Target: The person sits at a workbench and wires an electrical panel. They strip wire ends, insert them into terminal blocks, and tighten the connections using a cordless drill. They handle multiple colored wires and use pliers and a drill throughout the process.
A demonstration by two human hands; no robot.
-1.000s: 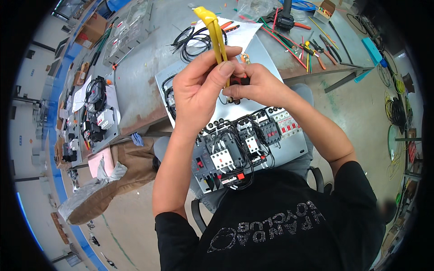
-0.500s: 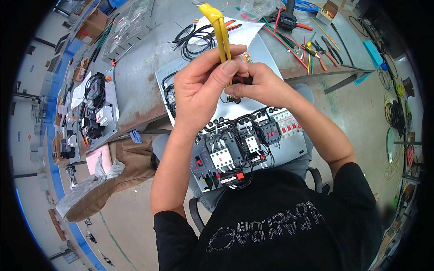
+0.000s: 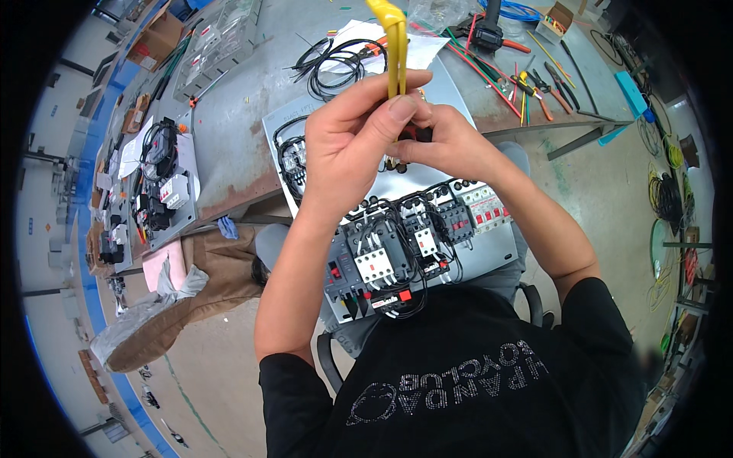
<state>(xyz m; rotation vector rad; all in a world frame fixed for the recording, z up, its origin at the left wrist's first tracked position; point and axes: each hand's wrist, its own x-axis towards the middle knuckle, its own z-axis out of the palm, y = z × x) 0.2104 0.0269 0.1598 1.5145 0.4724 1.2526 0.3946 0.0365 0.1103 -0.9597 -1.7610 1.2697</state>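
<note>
My left hand (image 3: 353, 145) pinches a long yellow item (image 3: 397, 61) between thumb and fingers. It has two parallel yellow strips and a wider, glossy upper end; its exact kind is unclear. Against it, my right hand (image 3: 454, 141) is closed round a dark red and black piece (image 3: 417, 133), mostly hidden by the fingers. Below both hands a grey mounting plate (image 3: 485, 258) slants from the table edge onto my lap. It carries a white-fronted contactor (image 3: 374, 266), a row of small breakers (image 3: 487, 214) with red levers, and black wiring.
On the metal table (image 3: 237, 153) lie coiled black wires (image 3: 332, 69), white paper and pliers (image 3: 561, 80). A black tool (image 3: 489, 34) and a small carton (image 3: 553, 19) stand at the far right. Another wired panel (image 3: 172, 195) sits at left, near a brown-clothed leg (image 3: 206, 282).
The yellow item has shifted slightly right and away from me, with its upper end now at the picture's edge. My left hand has moved a little right with it.
</note>
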